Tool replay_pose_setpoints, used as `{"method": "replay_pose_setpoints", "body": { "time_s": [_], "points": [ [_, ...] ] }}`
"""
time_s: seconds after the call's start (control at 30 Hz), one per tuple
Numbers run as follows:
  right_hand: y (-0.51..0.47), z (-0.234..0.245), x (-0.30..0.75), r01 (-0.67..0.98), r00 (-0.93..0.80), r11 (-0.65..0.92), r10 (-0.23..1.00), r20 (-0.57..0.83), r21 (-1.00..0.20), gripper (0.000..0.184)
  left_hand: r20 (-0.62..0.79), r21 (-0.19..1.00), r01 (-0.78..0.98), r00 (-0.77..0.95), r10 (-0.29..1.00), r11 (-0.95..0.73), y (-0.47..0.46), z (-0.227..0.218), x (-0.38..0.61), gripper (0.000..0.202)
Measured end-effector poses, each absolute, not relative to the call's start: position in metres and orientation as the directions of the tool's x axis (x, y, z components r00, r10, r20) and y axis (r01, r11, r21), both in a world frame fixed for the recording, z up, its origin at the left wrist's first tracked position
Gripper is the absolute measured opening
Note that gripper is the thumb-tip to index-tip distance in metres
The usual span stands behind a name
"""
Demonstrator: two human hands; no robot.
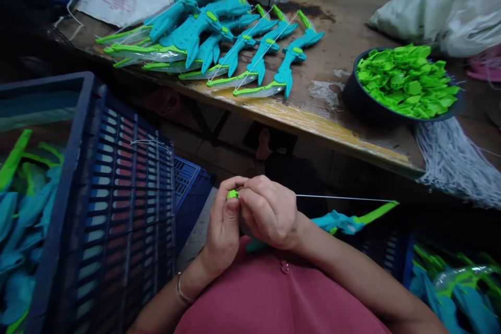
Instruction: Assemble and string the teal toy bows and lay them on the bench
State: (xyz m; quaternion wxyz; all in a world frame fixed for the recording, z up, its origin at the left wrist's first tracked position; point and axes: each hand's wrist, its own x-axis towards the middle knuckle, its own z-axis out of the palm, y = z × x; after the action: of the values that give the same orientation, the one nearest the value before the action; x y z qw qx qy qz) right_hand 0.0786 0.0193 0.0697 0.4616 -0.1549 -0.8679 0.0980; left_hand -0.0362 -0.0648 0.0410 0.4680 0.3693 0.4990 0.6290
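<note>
My left hand (pixel 224 227) and my right hand (pixel 269 211) meet close to my chest, both closed in a pinch. Between their fingertips sits a small green plastic piece (pixel 232 194). A thin white string (pixel 344 199) runs taut from my right hand out to the right, to the green tip of a teal and green toy bow (pixel 354 220) lying across my lap. Part of the bow is hidden behind my right forearm.
A row of finished teal bows (pixel 235 36) lies on the wooden table (pixel 336 115). A dark bowl (pixel 364 107) of green pieces (pixel 407 81) stands at the right, white strings (pixel 454 159) hanging beside it. Blue crates (pixel 117 188) with bows flank me.
</note>
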Motion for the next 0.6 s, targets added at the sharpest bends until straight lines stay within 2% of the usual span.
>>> {"method": "replay_pose_setpoints", "body": {
  "time_s": [0.07, 0.13, 0.23, 0.4, 0.5, 0.6],
  "points": [
    [0.022, 0.088, 0.085, 0.128, -0.501, 0.911, 0.401, 0.767, -0.392, 0.010, 0.062, 0.978, -0.172, -0.316, 0.947, -0.122, -0.059, 0.043, -0.035, 0.030],
    [0.025, 0.109, 0.094, 0.116, -0.470, 0.856, 0.495, 0.731, -0.505, 0.012, 0.095, 0.972, -0.174, -0.316, 0.944, -0.156, -0.052, 0.045, -0.036, 0.025],
    [0.029, 0.126, 0.103, 0.146, -0.389, 0.772, 0.619, 0.682, -0.618, 0.015, 0.139, 0.968, -0.174, -0.230, 0.963, -0.182, -0.043, 0.045, -0.046, 0.019],
    [0.027, 0.107, 0.100, 0.144, -0.406, 0.763, 0.627, 0.665, -0.631, 0.012, 0.153, 0.942, -0.281, -0.124, 0.980, -0.183, -0.043, 0.041, -0.056, 0.011],
    [0.022, 0.098, 0.100, 0.100, -0.472, 0.783, 0.581, 0.664, -0.614, 0.012, 0.097, 0.913, -0.379, -0.162, 0.982, -0.153, -0.046, 0.040, -0.051, 0.010],
    [0.019, 0.096, 0.101, 0.076, -0.557, 0.811, 0.517, 0.650, -0.580, 0.010, 0.010, 0.926, -0.362, -0.259, 0.966, -0.106, -0.047, 0.040, -0.046, 0.008]
  ]
}}
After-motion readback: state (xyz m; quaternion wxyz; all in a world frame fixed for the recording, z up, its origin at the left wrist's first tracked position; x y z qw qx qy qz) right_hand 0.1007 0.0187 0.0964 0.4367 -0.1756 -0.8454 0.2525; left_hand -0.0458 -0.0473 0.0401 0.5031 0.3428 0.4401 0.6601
